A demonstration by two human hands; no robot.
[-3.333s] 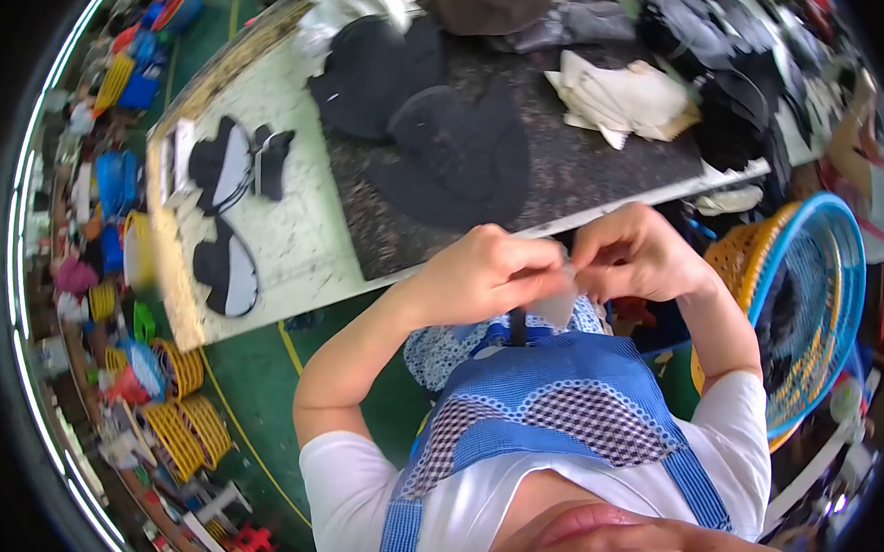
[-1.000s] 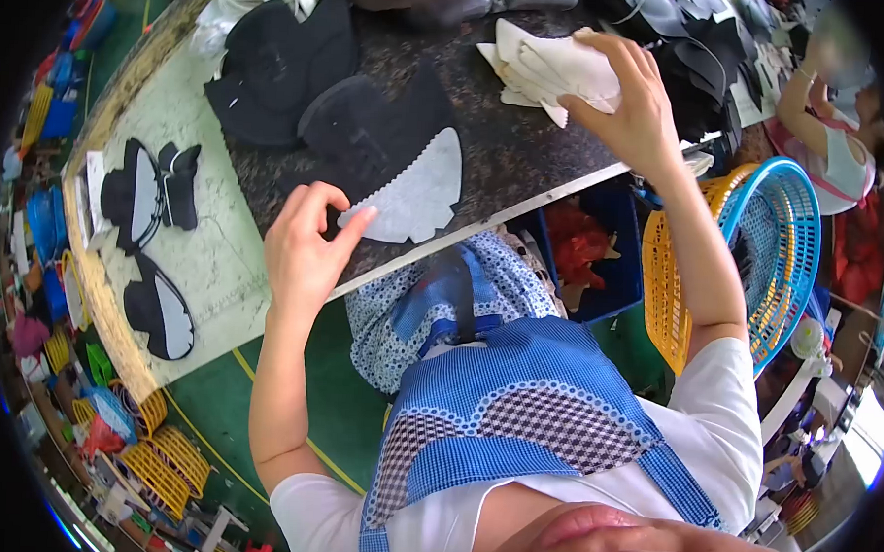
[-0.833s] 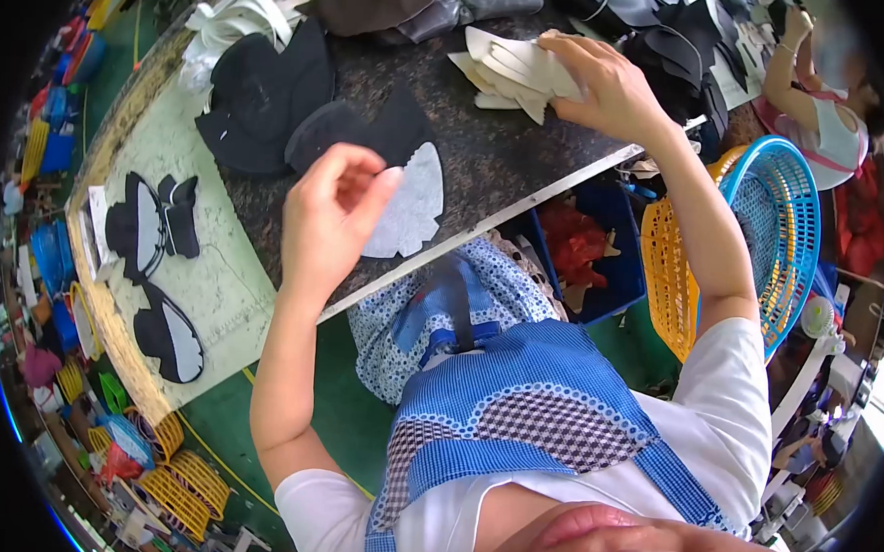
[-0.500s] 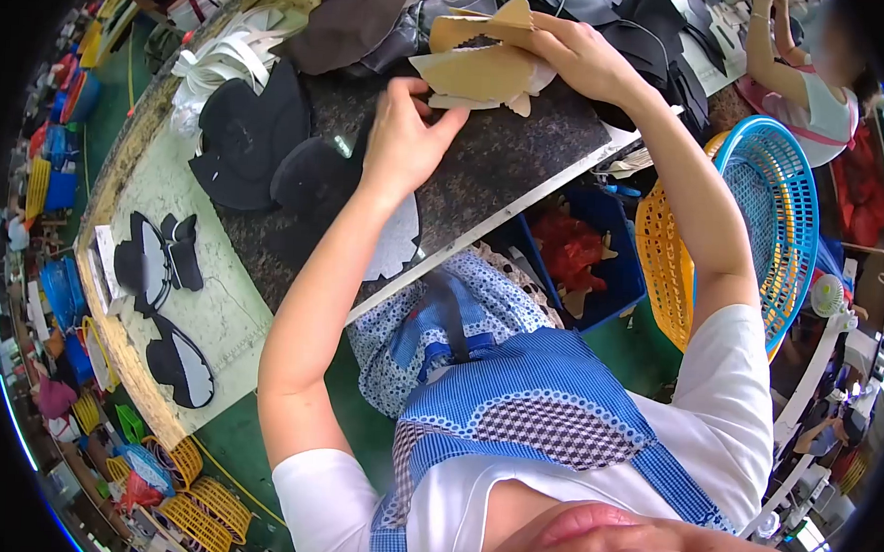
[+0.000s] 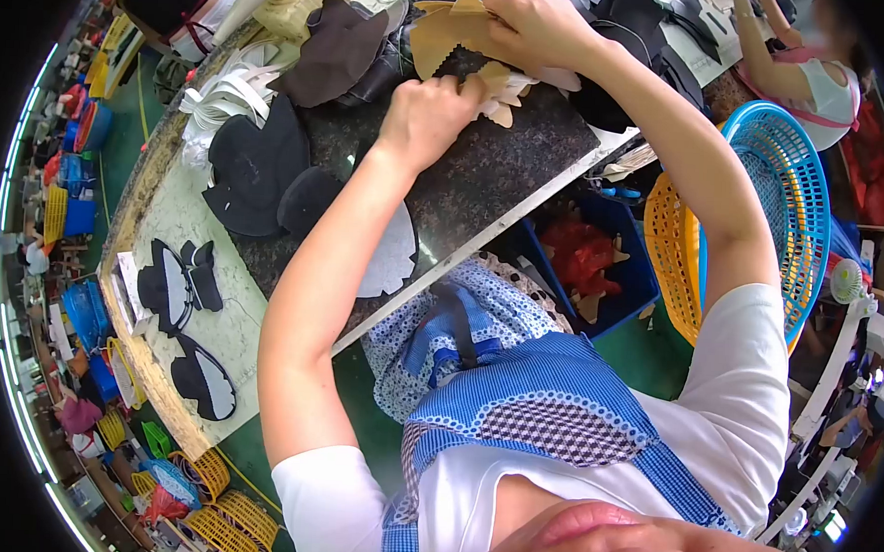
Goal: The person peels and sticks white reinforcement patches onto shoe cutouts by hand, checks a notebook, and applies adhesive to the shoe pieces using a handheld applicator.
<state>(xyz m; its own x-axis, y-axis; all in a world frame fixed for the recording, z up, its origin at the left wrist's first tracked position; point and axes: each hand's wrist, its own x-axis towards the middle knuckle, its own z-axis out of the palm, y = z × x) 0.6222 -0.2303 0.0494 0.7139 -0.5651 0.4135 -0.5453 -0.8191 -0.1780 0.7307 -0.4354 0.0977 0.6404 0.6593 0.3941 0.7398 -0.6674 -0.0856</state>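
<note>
At the far part of the dark worktop [image 5: 526,151], a tan cut piece with a zigzag edge [image 5: 443,34] is between my two hands. My right hand [image 5: 546,32] is closed on its upper right part, fingers bent over the material. Lower down, my left hand [image 5: 427,118] has its fingers curled round the lower pale layers [image 5: 504,96], which fan out beside the knuckles. Its fingertips are partly hidden. Dark brown pieces [image 5: 338,54] lie just left of the tan piece. Black rounded pieces [image 5: 259,174] rest left of my left forearm, with a pale grey scalloped piece [image 5: 392,254] partly behind it.
White strips [image 5: 228,99] are heaped at the table's left. Black-and-white cut pieces [image 5: 201,376] lie on the pale board [image 5: 248,317]. Right of the worktop are a blue bin [image 5: 623,318] with red material and a blue basket [image 5: 809,233] inside a yellow one. Another person [image 5: 816,80] is at the upper right.
My left hand has gone from spread fingers beside the tan layers to a closed grip on them. My right hand has shifted slightly up and left, and the layers have bent and separated.
</note>
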